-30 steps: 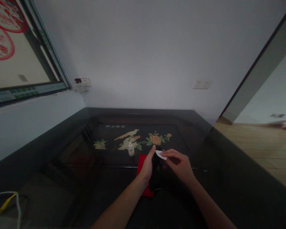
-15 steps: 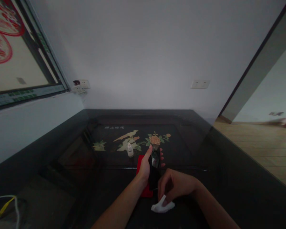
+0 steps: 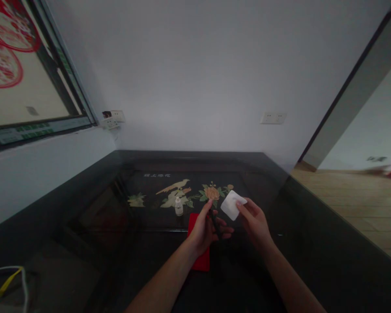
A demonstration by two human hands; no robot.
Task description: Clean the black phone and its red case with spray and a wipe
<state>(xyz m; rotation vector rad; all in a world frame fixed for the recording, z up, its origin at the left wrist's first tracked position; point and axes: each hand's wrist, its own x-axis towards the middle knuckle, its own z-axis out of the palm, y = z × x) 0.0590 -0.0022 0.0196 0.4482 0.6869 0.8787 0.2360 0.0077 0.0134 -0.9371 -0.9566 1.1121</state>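
Note:
My left hand (image 3: pixel 202 230) is wrapped round a slim black phone (image 3: pixel 216 225), which is turned nearly edge-on, so its face is hidden. Between the thumb and fingers of my right hand (image 3: pixel 256 224) is a white cotton pad (image 3: pixel 230 206), squarish and spread fairly flat. The pad is held just right of the phone, apart from it. Under my left hand and wrist lies a flat red item (image 3: pixel 202 261), partly covered; its kind is not clear. A small clear bottle with a white cap (image 3: pixel 179 207) stands upright beyond my left hand.
The glossy black table (image 3: pixel 143 269) bears a bird-and-flower picture and meets the wall at the back. White and yellow cables (image 3: pixel 23 282) are at the lower left. Wall sockets (image 3: pixel 273 118) sit above the table, and a window (image 3: pixel 45 78) is on the left.
My right hand has risen from the table near the phone's lower end, and the crumpled pad is now opened out. My left hand has turned the phone from face-on to edge-on.

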